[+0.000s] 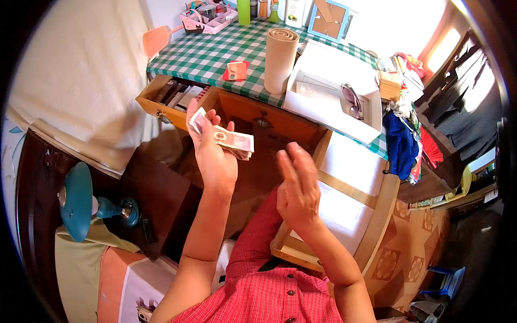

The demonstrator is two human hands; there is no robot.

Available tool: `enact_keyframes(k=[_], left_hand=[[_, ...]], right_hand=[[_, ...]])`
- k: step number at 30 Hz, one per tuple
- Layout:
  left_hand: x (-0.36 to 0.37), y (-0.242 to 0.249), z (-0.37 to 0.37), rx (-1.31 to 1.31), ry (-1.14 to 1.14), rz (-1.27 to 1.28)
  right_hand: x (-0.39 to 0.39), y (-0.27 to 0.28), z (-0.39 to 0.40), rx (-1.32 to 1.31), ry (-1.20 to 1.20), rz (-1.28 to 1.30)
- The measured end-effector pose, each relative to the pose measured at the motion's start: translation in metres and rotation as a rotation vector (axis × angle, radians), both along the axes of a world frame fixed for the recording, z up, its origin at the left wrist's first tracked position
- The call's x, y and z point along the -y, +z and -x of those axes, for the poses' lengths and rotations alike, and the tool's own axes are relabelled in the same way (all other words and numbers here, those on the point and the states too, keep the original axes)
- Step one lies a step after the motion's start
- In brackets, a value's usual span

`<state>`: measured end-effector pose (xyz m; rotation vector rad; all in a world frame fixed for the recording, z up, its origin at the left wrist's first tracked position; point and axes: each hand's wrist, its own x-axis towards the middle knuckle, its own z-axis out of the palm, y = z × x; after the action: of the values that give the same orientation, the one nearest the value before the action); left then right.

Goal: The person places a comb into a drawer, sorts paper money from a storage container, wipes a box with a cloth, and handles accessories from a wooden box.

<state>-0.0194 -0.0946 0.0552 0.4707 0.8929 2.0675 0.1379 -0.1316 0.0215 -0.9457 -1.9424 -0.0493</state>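
Holding a small stack of banknotes [232, 142], the left hand [212, 153] sits a little left of the frame's centre, palm turned up, fingers curled under the notes and the thumb laid across them. One note sticks up by the fingertips at the hand's upper left; the rest fan out to the right, past the palm's edge. The right hand [296, 185] hangs just right of centre, near the notes but apart from them, fingers loosely spread and slightly bent, holding nothing.

Behind both hands, in the upper middle of the frame, an open wooden drawer [253, 116] juts from a table covered with a green checked cloth [204, 54]. A second open drawer [167, 97] to its left holds dark flat items too small to make out. On the cloth stand a tall beige roll [280, 59], a small red wallet-like thing [236, 70] and an open white box [328, 91] with a pair of glasses [353, 101] lying in it. A pink tray of small things [210, 19] sits at the top edge. At lower left a teal lamp [81, 202] rests on a dark stand. A wooden chair seat [350, 188] shows at centre right, under the right forearm. The person's red checked shirt [269, 293] fills the bottom middle.
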Motion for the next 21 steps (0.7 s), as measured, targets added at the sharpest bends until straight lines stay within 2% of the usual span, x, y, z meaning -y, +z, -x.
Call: enact_keyframes(k=[1,3,4,5,7,8,13,15,16,21], left_hand=[[0.0,0.001,0.0,-0.002,-0.01,0.004],[0.002,0.0,0.003,-0.004,-0.05,-0.064],[0.003,0.001,0.005,-0.008,-0.07,-0.122],[0.001,0.003,0.008,-0.011,-0.09,-0.189],[0.003,0.004,0.008,0.02,-0.061,-0.205],[0.004,0.003,0.008,0.036,-0.066,-0.208],[0.007,-0.005,-0.001,0.117,-0.133,-0.235],[0.006,-0.006,-0.005,0.123,-0.125,-0.24],[0.007,-0.005,-0.008,0.131,-0.118,-0.236],[0.008,-0.009,-0.012,0.095,-0.13,-0.212]], right_hand=[[-0.002,0.002,0.006,0.025,-0.01,-0.115],[-0.007,-0.012,0.011,0.438,0.298,0.06],[-0.01,-0.027,0.006,0.641,0.339,0.346],[-0.011,-0.039,0.003,0.642,0.333,0.337],[-0.012,-0.033,0.004,-0.571,0.363,1.072],[-0.015,-0.03,0.005,-0.804,0.438,1.062],[-0.01,0.002,0.015,-1.02,0.646,1.197],[-0.01,0.001,0.017,-1.316,0.695,1.335],[-0.011,0.002,0.017,-1.369,0.697,1.346],[-0.012,0.006,0.017,-1.329,0.719,1.345]])
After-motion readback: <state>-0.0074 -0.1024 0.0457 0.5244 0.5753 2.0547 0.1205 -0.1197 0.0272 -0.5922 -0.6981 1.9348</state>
